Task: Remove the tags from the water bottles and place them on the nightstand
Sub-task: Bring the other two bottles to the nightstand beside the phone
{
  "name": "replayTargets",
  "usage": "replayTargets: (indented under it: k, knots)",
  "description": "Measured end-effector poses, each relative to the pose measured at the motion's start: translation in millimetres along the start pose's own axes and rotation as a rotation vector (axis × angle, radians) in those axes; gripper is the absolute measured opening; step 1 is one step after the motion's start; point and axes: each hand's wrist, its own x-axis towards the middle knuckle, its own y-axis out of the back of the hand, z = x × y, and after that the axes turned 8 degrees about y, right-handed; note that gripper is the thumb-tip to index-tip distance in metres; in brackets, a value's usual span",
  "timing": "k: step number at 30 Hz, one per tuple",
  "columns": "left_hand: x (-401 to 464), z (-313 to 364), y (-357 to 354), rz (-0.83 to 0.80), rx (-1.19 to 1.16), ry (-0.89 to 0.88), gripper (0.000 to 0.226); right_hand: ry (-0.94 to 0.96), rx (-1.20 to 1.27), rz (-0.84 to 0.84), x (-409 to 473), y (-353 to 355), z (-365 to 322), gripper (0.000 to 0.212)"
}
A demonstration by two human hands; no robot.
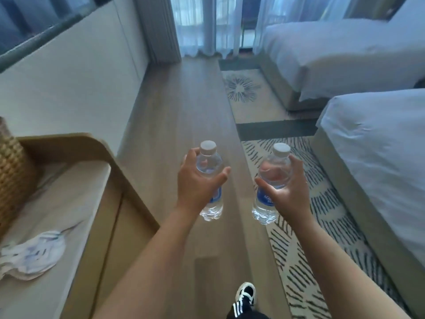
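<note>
left hand fingers grip bottle | right hand fingers grip second bottle | wood floor, 2 beds

You hold one water bottle in each hand, both upright over the wooden floor. Your left hand wraps the left bottle; your right hand wraps the right bottle, its blue label partly showing. Both white caps are on. At nine o'clock sits a counter with a woven basket and crumpled white wrappers. At two o'clock stand two white beds on a patterned rug. At six o'clock, your shoe.
</note>
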Motion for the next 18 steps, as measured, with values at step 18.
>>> replayTargets:
  k: [18]
  knots:
    - [239.1,30.2,-268.9,-0.171,0.013,-0.073,0.057,-0.160,-0.130,0.207,239.9,92.9,189.0,0.073]
